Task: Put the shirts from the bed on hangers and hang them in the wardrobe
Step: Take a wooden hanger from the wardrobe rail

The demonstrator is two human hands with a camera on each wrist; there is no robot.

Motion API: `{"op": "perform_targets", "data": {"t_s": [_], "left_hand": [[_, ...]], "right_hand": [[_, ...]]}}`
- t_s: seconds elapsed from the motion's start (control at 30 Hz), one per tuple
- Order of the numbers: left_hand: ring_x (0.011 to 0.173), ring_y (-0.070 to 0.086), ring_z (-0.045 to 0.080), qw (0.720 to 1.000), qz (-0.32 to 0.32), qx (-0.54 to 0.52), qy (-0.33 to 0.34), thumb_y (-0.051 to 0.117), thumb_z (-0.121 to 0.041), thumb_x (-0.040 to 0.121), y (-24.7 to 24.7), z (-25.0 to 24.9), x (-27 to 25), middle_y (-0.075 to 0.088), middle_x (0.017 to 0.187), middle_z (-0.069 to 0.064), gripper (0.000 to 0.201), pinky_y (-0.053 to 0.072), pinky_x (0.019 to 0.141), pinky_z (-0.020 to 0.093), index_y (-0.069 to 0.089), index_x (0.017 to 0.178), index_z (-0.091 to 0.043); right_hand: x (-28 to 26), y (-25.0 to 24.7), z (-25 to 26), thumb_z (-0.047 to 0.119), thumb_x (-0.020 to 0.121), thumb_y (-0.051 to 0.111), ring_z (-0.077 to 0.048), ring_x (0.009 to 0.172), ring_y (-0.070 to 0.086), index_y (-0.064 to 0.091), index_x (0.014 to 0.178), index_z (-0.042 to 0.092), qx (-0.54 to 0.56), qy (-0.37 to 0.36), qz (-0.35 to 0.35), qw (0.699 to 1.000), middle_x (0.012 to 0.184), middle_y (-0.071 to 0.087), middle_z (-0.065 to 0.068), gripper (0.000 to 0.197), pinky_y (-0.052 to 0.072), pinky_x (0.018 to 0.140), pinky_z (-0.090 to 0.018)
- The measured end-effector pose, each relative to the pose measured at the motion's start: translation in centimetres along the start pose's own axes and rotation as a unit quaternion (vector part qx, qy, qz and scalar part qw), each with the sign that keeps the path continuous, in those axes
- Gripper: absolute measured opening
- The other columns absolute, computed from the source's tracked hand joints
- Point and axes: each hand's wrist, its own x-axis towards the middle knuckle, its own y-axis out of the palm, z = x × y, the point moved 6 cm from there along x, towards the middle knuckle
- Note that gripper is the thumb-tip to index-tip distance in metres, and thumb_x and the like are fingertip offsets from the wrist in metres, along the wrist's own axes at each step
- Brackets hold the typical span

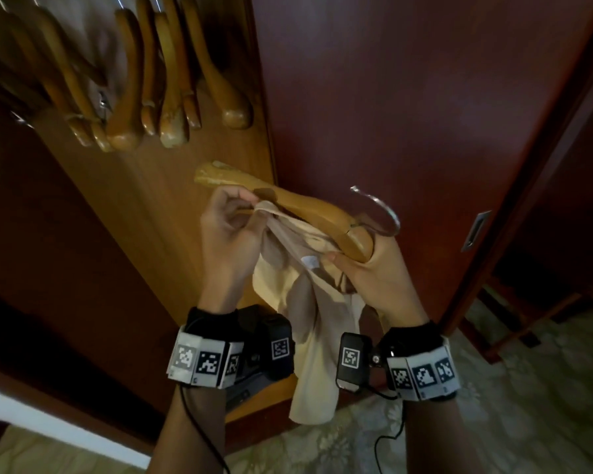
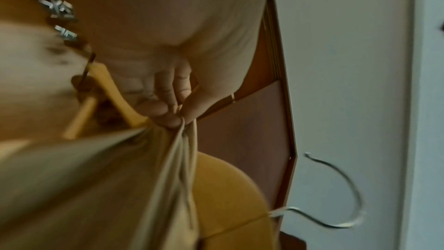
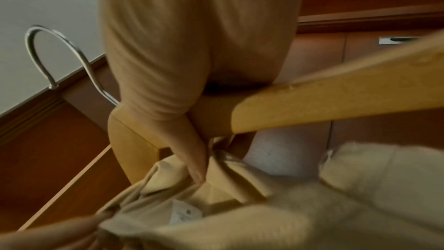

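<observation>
Mid-task, in front of the wardrobe door (image 1: 408,97): the left hand (image 1: 228,234) pinches the beige shirt's (image 1: 308,336) neckline over the wooden hanger (image 1: 288,203); the right hand (image 1: 374,271) grips hanger and collar; hanging remains, I judge.

Wooden hangers (image 1: 158,80) hang in the wardrobe (image 1: 172,186), above patterned floor (image 1: 514,422).
</observation>
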Motion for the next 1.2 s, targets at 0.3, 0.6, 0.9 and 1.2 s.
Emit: {"op": "perform_targets", "data": {"t_s": [0.3, 0.6, 0.9, 1.2], "left_hand": [[0.096, 0.069, 0.028, 0.999, -0.006, -0.028, -0.022, 0.064, 0.0, 0.095, 1.3, 0.0, -0.7, 0.069, 0.099, 0.01, 0.024, 0.055, 0.086, 0.044, 0.054, 0.103, -0.021], [0.071, 0.054, 0.017, 0.998, 0.045, 0.023, 0.043, 0.046, -0.003, 0.106, 2.0, -1.1, -1.2, 0.057, 0.085, 0.012, 0.009, 0.047, 0.065, 0.027, 0.046, 0.111, -0.01], [0.073, 0.057, 0.036, 0.99, 0.017, 0.075, 0.116, 0.058, -0.018, 0.106, 1.1, -2.6, -1.5, 0.06, 0.08, 0.018, 0.006, 0.049, 0.064, 0.038, 0.052, 0.109, -0.018], [0.063, 0.059, 0.02, 0.981, -0.055, 0.167, 0.087, 0.059, -0.033, 0.104, -0.6, -2.4, -1.7, 0.062, 0.071, 0.005, 0.026, 0.047, 0.056, 0.033, 0.055, 0.091, -0.01]], "right_hand": [[-0.8, 1.4, -0.8, 0.023, 0.076, 0.095, -0.012, 0.111, 0.074, 0.069, 0.126, 0.023, 0.035, 0.063, 0.085, 0.994, 0.115, 0.078, 0.007, 0.057, 0.058, 0.1, -0.041], [-1.8, 1.9, -0.7, 0.011, 0.089, 0.082, -0.013, 0.112, 0.074, 0.069, 0.126, 0.017, 0.12, 0.106, 0.124, 0.979, 0.114, 0.079, 0.002, 0.04, 0.056, 0.09, -0.024], [-1.0, 2.9, -1.3, 0.008, 0.075, 0.085, -0.001, 0.079, 0.069, 0.068, 0.105, 0.025, -0.099, 0.07, 0.105, 0.987, 0.091, 0.074, 0.006, 0.038, 0.056, 0.07, -0.03], [-1.4, 4.9, -1.2, 0.039, 0.086, 0.087, -0.008, 0.097, 0.076, 0.077, 0.115, 0.026, 0.028, 0.088, 0.077, 0.993, 0.102, 0.081, 0.008, 0.033, 0.062, 0.086, -0.035]]}}
